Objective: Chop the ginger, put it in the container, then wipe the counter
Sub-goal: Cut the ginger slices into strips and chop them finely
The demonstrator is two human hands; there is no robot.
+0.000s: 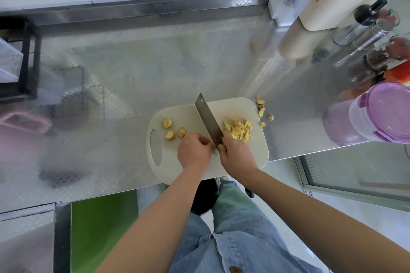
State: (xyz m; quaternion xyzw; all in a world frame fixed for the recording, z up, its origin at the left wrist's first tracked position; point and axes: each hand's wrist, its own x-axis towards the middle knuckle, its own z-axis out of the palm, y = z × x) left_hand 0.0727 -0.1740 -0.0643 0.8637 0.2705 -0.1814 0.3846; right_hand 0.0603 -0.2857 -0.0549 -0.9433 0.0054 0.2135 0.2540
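Two hands work close together on the cutting board (184, 115), so the main risk is a nick. The left hand (194, 150) has its fingers (205, 139) curled in right beside the cleaver (207, 117) blade, pinching what looks like a small ginger piece, mostly hidden. With so short a stub, knuckles could slide under the edge. The right hand (236, 152) comes in from the near side, wrapped tight round the cleaver handle. The blade angles away and left across the board.

Second risk is spill. The chopped ginger pile (238, 131) lies just right of the blade, near the board's right edge, and a sideways sweep could push strips onto the worktop (155, 62). Ginger scraps (261, 113) already lie off the board there.

Three ginger chunks (170, 135) wait uncut on the board's left, by the handle hole. The container (377, 115), purple lid on, stands well apart at the worktop's right edge. Both forearms reach forward, wrists nearly touching.
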